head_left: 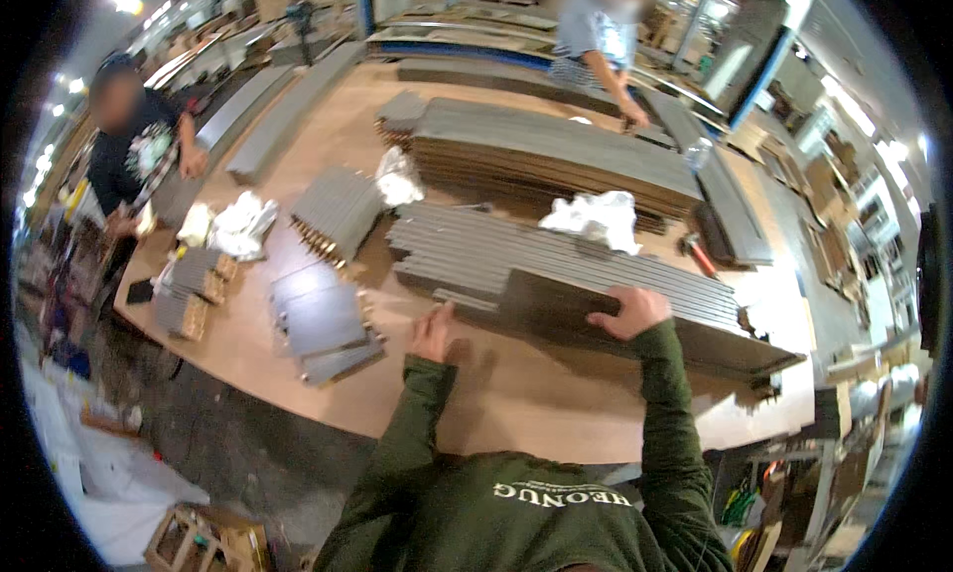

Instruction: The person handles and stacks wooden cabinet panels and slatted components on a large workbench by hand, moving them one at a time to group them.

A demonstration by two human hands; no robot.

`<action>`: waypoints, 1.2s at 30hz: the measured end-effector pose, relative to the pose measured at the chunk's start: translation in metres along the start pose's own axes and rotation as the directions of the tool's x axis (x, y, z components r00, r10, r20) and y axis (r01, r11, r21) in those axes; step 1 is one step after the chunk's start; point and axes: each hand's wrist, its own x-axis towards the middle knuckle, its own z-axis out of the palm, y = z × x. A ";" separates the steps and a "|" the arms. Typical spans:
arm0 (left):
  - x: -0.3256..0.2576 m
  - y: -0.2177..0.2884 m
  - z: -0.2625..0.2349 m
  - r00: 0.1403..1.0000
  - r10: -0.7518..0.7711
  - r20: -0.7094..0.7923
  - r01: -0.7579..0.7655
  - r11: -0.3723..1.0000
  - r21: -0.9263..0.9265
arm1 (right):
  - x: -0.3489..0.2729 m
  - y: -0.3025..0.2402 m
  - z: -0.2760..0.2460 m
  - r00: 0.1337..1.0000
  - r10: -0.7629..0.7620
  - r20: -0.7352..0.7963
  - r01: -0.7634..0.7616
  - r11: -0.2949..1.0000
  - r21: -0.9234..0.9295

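Right hand (629,312) spread flat, fingers open, on a long dark grey panel (596,319) lying across the table (536,393), atop a stack of grey slats (556,259). Left hand (434,332) loosely open, touching the panel's near-left end. White crumpled wrapping (596,219) just beyond the right hand; red-handled hammer (698,253) beyond, to its right
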 end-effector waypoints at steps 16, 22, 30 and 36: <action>-0.021 -0.057 -0.124 0.715 -0.674 0.186 0.436 0.638 0.634 | 0.011 0.002 0.001 0.997 -0.018 -0.078 0.019 1.000 0.008; 0.031 -0.025 -0.136 0.586 -0.699 0.410 0.351 0.675 0.649 | 0.006 -0.003 0.003 0.980 -0.030 -0.198 0.033 0.999 0.009; 0.071 -0.069 -0.110 0.619 -0.620 0.483 0.211 0.723 0.658 | 0.006 -0.001 0.004 0.978 -0.035 -0.204 0.042 0.999 0.030; 0.058 -0.079 -0.129 0.948 -0.159 0.276 0.271 0.859 -0.435 | 0.006 0.003 0.006 0.965 -0.086 -0.248 0.102 0.993 0.052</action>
